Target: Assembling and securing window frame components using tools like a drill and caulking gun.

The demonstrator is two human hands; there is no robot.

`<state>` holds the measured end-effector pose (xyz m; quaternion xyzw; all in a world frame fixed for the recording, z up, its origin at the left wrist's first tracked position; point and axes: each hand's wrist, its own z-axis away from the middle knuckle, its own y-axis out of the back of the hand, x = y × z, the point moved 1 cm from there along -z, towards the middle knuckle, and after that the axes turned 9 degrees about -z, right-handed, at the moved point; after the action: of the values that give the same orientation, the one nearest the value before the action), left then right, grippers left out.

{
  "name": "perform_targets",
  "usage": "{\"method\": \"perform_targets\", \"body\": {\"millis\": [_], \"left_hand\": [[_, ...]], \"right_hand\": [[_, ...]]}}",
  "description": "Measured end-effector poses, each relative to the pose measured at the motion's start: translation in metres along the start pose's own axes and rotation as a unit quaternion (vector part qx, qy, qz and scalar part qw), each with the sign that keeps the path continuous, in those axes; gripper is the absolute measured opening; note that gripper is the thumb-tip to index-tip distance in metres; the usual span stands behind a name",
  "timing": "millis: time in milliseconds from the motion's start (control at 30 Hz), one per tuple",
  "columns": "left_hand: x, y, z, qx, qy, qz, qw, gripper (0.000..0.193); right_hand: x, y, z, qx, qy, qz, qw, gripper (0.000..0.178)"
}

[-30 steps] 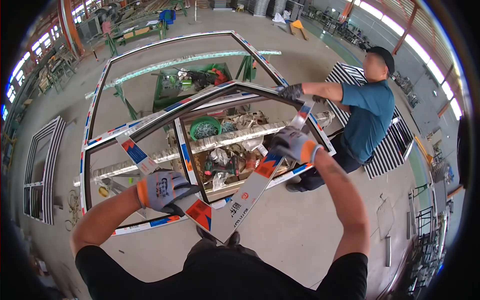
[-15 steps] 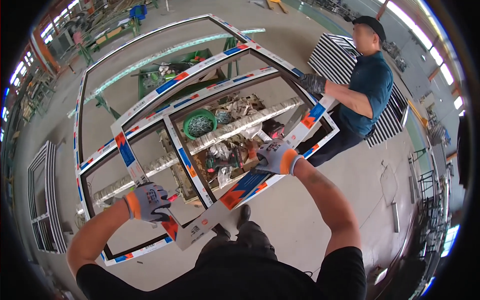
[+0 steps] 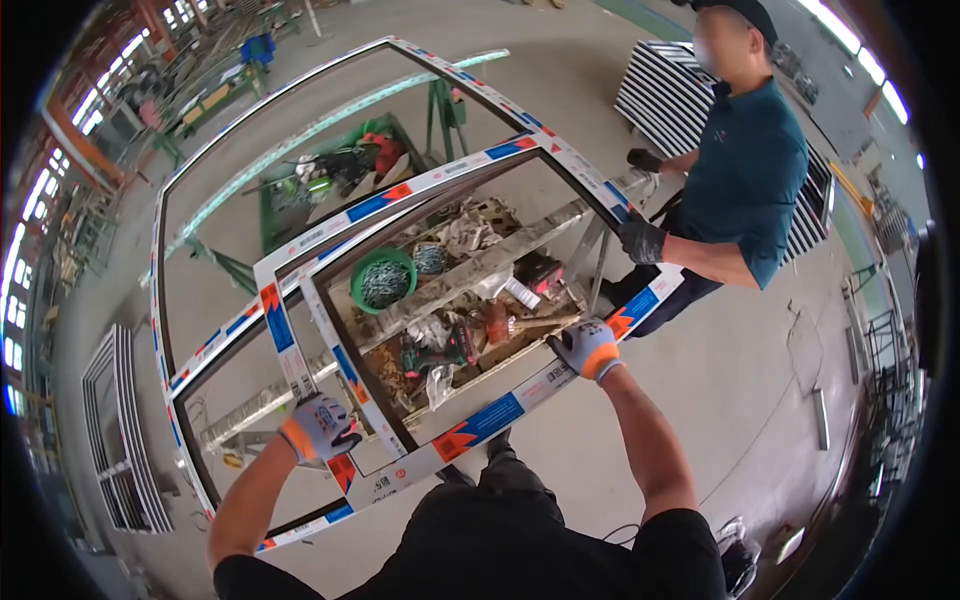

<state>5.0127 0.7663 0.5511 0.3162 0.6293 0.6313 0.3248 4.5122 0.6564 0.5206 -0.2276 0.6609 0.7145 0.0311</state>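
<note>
A smaller rectangular frame, covered in white, blue and orange printed film, overlaps a larger divided frame in similar film. My left hand, in a grey and orange glove, is closed around the smaller frame's left bar near its near corner. On the near bar, towards the right, my gloved right hand grips with fingers over the inner edge. A co-worker's dark-gloved hand holds the right bar. Through the opening show a green bowl of screws, a cordless drill and a mallet.
A pale beam crosses under the frames. Beyond stands a green bin of tools beside a film-wrapped rail. The co-worker stands at right, before stacked striped frames. More striped frames lie at left.
The smaller frame has shifted nearer and to the right over the larger one, both my hands moving with it. The co-worker's hand has slid from the far corner down along the right bar.
</note>
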Motion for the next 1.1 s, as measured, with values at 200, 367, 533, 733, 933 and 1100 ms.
{"method": "perform_targets", "body": {"millis": [200,367,533,733,933,1100], "left_hand": [[0.003,-0.019,-0.041,-0.061,0.025,-0.005,0.998,0.033],[0.001,-0.025,-0.057,-0.066,0.008,0.015,0.998,0.034],[0.001,-0.027,-0.068,-0.078,0.03,0.035,0.996,0.033],[-0.003,-0.022,-0.081,-0.075,0.028,0.037,0.996,0.031],[0.001,-0.016,-0.088,-0.075,0.041,0.028,0.996,0.033],[-0.007,-0.019,-0.108,-0.101,0.046,0.016,0.994,0.03]], "right_hand": [[0.038,-0.005,-0.016,-0.008,-0.01,-0.015,1.0,0.041],[0.048,0.0,-0.021,-0.001,0.009,-0.024,1.0,0.04],[0.054,0.005,-0.034,-0.015,0.013,-0.021,1.0,0.038],[0.062,0.006,-0.044,-0.022,0.008,-0.015,1.0,0.036],[0.071,0.02,-0.05,-0.076,-0.003,-0.005,0.997,0.036],[0.09,0.005,-0.061,-0.051,-0.008,-0.005,0.999,0.034]]}}
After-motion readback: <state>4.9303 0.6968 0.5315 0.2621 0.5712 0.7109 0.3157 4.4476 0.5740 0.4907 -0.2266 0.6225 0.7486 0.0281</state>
